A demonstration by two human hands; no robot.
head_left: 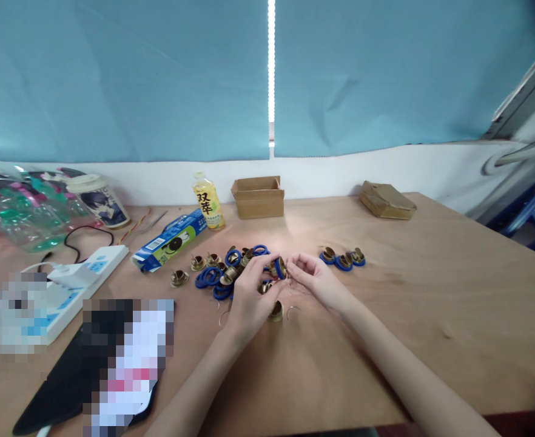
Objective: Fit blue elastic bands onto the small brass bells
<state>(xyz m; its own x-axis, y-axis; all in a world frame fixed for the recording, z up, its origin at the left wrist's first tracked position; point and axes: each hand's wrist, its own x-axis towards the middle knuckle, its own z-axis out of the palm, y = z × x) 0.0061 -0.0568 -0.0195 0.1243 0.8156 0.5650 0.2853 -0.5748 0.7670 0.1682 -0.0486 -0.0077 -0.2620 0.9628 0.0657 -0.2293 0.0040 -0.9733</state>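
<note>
My left hand (253, 294) is closed on a brass cup-shaped part with a blue ring (279, 268), held above the table. The fingertips of my right hand (313, 274) are pinched together at the right side of that part; whether they hold something small is hidden. Around and behind my left hand lies a pile of brass parts (228, 276) and loose blue rings (208, 277). Another brass part (276, 312) rests just below my hands, near thin wire rings (293, 309). Several brass parts with blue rings (343, 261) sit apart to the right.
An open cardboard box (261, 203), a yellow-labelled bottle (210, 203) and a blue-green carton (171, 241) stand or lie behind the pile. A flattened brown package (387, 201) is at the back right. At left are a power strip (106, 262), a cup (101, 203) and plastic bottles (26, 212).
</note>
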